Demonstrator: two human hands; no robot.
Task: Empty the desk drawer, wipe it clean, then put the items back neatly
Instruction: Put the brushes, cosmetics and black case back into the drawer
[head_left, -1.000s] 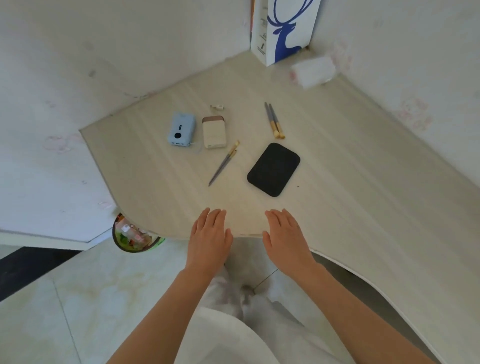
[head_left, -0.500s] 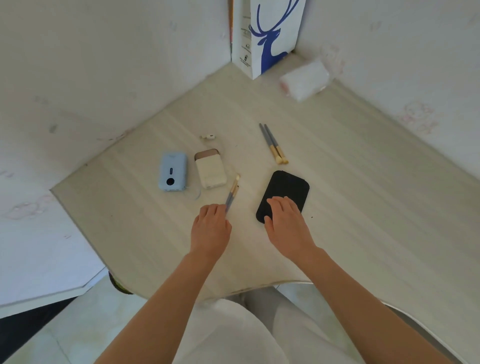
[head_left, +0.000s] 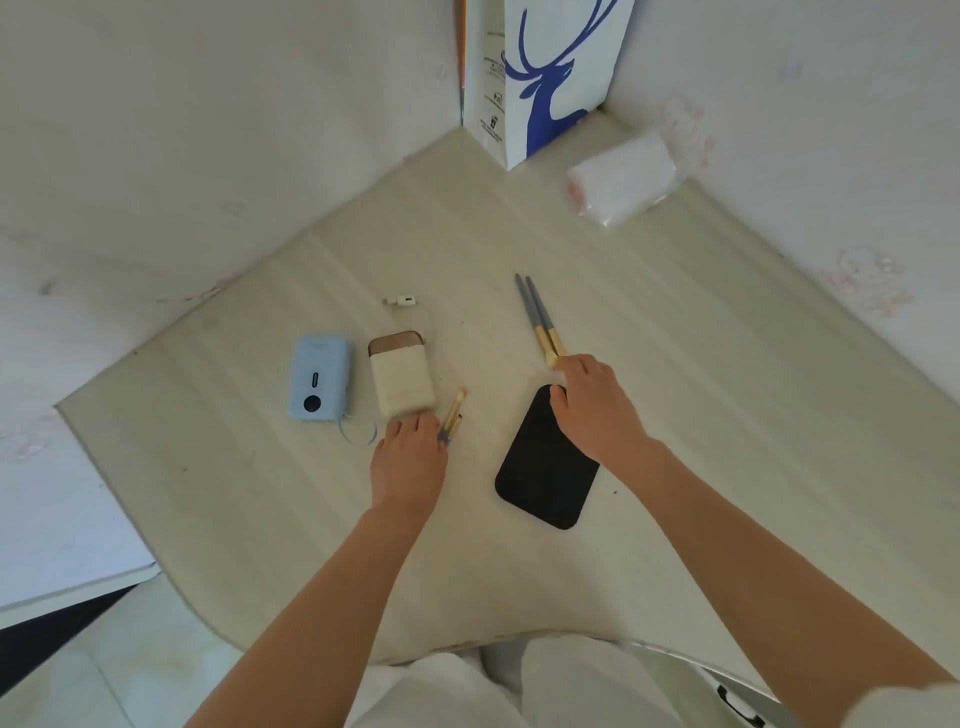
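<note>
From my feed, both hands are out over the desk (head_left: 727, 395), a pale wood-grain corner top. Left hand (head_left: 410, 462) lies palm down, fingers together and bent at the tips; its fingertips meet the near edge of the cream power bank (head_left: 400, 376) and cover the lower end of the near brush pair (head_left: 453, 415), whose gold tips poke out just beyond the hand. I cannot tell whether it is gripping the brushes or only resting on them. Right hand (head_left: 597, 410) lies over the far end of the black pad (head_left: 545, 467), hiding that corner; the rest of the pad runs back along the forearm. Its fingertips reach the gold ends of the far brush pair (head_left: 537, 317), grey handles pointing away from the hand, and appear to close on them, though the contact is hidden under the knuckles. Left of the left hand, beside the cream bank, lies the blue power bank (head_left: 320, 376) with a thin looped cord (head_left: 358, 434) by the fingers. Beyond the cream bank sits a small white plug (head_left: 402, 300) on a faint cable. Far past the right hand, a blurred clear plastic packet (head_left: 623, 179) and a deer-print bag (head_left: 540, 78), its top cut off by the frame. No drawer in view.
</note>
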